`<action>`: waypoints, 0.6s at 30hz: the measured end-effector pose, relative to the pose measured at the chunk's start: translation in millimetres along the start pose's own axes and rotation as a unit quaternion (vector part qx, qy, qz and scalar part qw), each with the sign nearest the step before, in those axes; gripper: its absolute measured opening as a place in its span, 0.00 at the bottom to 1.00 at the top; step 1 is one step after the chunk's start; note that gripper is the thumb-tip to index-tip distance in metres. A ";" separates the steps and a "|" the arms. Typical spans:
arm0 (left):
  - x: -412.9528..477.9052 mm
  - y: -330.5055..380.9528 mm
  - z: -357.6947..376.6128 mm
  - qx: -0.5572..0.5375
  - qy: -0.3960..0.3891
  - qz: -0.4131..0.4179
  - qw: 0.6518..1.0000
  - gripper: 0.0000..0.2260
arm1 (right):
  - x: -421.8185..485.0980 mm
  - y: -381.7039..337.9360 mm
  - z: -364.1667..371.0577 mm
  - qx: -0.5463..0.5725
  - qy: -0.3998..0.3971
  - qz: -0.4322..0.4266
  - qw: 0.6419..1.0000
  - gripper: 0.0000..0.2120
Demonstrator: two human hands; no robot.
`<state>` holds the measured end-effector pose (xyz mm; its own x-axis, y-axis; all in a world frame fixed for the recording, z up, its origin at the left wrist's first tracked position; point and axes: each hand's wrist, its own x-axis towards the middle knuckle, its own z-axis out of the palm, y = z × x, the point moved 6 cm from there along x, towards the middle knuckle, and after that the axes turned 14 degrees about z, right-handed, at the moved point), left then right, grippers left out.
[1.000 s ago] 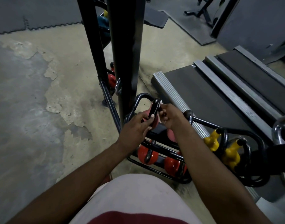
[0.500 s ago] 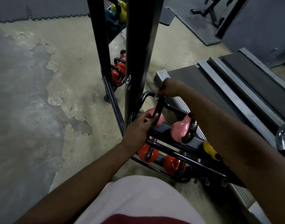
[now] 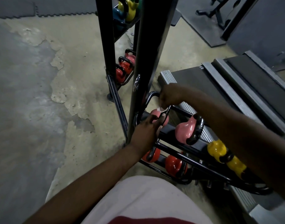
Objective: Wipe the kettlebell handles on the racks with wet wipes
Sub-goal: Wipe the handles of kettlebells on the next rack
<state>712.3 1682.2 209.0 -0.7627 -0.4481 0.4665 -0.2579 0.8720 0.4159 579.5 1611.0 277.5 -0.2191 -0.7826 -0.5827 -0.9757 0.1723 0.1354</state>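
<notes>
A pink kettlebell with a black handle sits at the left end of the black rack. My left hand grips the lower part of that handle, fingers curled round it. My right hand is above the handle's top and pinches a small white wet wipe against it. A second pink kettlebell lies to the right on the same shelf, then two yellow ones. Red kettlebells sit on the shelf below.
A black upright post of the rack stands just left of my hands. More red, yellow and teal kettlebells sit on the rack's far side. A treadmill deck lies close on the right. Worn concrete floor spreads to the left.
My right hand rose from beside the handle to its top, and the wet wipe now shows under its fingers. My left hand stayed on the handle. The view shifted upward.
</notes>
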 end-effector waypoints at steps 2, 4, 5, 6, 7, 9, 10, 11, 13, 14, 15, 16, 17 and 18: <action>-0.8 1.1 -2.3 0.017 0.003 -0.001 1.000 0.27 | -24.1 21.9 9.2 0.114 0.128 0.052 0.984 0.06; 0.5 3.2 -4.9 0.032 0.012 0.010 0.999 0.32 | -39.6 43.5 34.9 0.256 0.222 0.123 0.933 0.04; 1.8 3.6 -6.2 0.033 0.017 0.017 0.999 0.31 | -43.5 50.7 51.1 0.346 0.246 0.153 0.893 0.02; 3.1 3.2 -7.4 0.029 0.022 0.024 0.999 0.29 | -45.8 54.3 66.7 0.454 0.249 0.173 0.838 0.03; 4.0 2.3 -8.3 0.023 0.027 0.032 0.999 0.26 | -45.2 54.7 80.9 0.570 0.230 0.177 0.768 0.07; 4.7 -0.9 -9.3 0.018 0.032 0.039 0.999 0.21 | -38.5 45.8 103.2 0.752 0.146 0.162 0.622 0.09; 4.9 -3.1 -9.1 0.015 0.029 0.035 0.999 0.20 | -35.2 38.6 109.2 0.803 0.096 0.160 0.566 0.09; 5.4 -4.5 -9.2 0.010 0.025 0.030 0.999 0.20 | -31.8 32.0 113.7 0.834 0.049 0.166 0.524 0.09; 7.0 -5.4 -7.9 0.001 0.016 0.024 1.000 0.20 | -25.0 22.7 120.0 0.883 -0.012 0.162 0.441 0.12; 7.3 -5.5 -7.2 0.000 0.012 0.024 1.000 0.20 | -24.9 18.6 122.8 0.894 -0.025 0.155 0.420 0.13; 6.9 -6.0 -6.7 0.001 0.008 0.024 1.000 0.20 | -26.7 14.7 126.4 0.896 -0.034 0.143 0.419 0.14; 5.6 -7.4 -6.3 0.001 0.006 0.023 1.000 0.20 | -30.6 10.2 130.5 0.894 -0.046 0.129 0.427 0.13; 4.1 -9.0 -6.3 0.000 0.004 0.019 1.000 0.19 | -35.1 6.9 134.6 0.891 -0.057 0.119 0.434 0.12; 2.9 -10.6 -6.7 -0.002 0.003 0.016 1.000 0.19 | -39.1 4.1 136.7 0.895 -0.064 0.114 0.426 0.11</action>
<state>716.8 1670.3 211.2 -0.7670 -0.4217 0.4836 -0.2313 0.8847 0.4046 583.3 1724.1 191.3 -0.1966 -0.6045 -0.7720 0.6555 0.5045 -0.5620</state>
